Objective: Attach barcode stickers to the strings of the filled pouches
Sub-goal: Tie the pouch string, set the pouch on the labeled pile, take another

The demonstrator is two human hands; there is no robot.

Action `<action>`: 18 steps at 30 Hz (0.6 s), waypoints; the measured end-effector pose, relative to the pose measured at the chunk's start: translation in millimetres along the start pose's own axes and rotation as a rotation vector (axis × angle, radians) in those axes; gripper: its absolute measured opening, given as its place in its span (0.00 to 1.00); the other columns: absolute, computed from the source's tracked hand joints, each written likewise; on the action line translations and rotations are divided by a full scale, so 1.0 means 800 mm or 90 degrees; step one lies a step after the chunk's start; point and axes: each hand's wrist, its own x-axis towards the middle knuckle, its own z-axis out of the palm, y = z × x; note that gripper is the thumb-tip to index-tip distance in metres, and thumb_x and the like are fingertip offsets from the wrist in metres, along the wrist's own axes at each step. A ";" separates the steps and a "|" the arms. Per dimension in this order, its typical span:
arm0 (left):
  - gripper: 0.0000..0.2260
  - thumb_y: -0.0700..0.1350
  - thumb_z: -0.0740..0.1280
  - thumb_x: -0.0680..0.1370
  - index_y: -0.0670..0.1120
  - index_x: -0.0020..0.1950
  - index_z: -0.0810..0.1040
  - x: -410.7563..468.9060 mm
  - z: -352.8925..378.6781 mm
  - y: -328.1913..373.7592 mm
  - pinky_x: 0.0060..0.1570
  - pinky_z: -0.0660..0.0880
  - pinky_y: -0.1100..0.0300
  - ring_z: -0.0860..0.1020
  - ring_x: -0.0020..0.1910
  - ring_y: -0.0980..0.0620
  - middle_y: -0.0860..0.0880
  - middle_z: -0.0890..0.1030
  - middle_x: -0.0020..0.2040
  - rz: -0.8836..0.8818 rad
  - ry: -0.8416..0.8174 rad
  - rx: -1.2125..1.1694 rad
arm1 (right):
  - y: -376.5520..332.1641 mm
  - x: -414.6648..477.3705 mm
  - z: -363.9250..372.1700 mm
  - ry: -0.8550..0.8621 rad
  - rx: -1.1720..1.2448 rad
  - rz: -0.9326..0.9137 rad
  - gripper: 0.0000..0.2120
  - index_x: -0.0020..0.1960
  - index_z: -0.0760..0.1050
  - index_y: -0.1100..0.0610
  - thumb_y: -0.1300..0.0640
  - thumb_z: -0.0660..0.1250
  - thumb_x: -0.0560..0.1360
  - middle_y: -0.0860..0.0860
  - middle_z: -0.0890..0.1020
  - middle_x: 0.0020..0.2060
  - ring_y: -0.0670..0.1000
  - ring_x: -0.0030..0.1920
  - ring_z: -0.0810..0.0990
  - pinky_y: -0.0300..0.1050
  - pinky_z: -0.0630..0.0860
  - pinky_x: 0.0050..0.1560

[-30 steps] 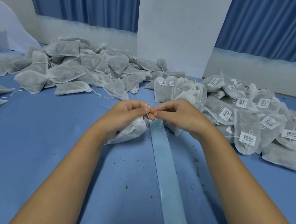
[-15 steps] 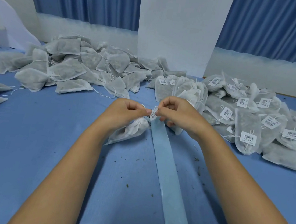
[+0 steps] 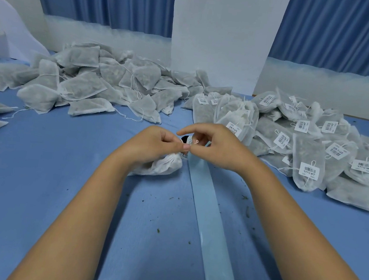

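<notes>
Barcode sticker (image 3: 190,142) meeting the string of a filled pouch (image 3: 164,166). Since half a second ago the right hand (image 3: 220,147) has raised its forefinger, and the label's print now shows between the hands, which suggests it is being folded shut on the string. The left hand (image 3: 155,144) clasps the filled pouch against the bench (image 3: 36,192), its fingers pinching at the neck, while the right fingers pinch the sticker. The backing strip (image 3: 212,225) runs toward the viewer. Unlabelled pouches (image 3: 82,83) are heaped to the left and labelled pouches (image 3: 314,151) to the right, both well apart from the hands. Only herb crumbs lie nearby.
</notes>
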 end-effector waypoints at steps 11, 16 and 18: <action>0.07 0.51 0.75 0.74 0.48 0.41 0.85 0.004 0.001 -0.007 0.24 0.61 0.67 0.64 0.29 0.54 0.49 0.71 0.31 0.024 0.010 -0.011 | 0.003 0.000 -0.006 -0.024 0.059 0.050 0.12 0.56 0.79 0.53 0.62 0.72 0.74 0.44 0.81 0.35 0.42 0.33 0.77 0.29 0.69 0.31; 0.09 0.47 0.72 0.77 0.41 0.45 0.83 0.008 0.000 -0.006 0.23 0.59 0.67 0.61 0.23 0.58 0.57 0.67 0.24 0.037 0.051 -0.001 | 0.005 0.000 -0.008 -0.045 0.003 0.106 0.10 0.52 0.80 0.56 0.65 0.69 0.72 0.44 0.79 0.31 0.44 0.29 0.72 0.40 0.70 0.28; 0.10 0.46 0.71 0.78 0.39 0.46 0.83 0.008 0.001 -0.006 0.23 0.59 0.69 0.61 0.22 0.59 0.58 0.66 0.24 0.044 0.050 0.001 | 0.004 0.001 -0.008 -0.032 0.008 0.113 0.05 0.49 0.80 0.56 0.61 0.71 0.73 0.44 0.78 0.30 0.45 0.30 0.74 0.39 0.70 0.28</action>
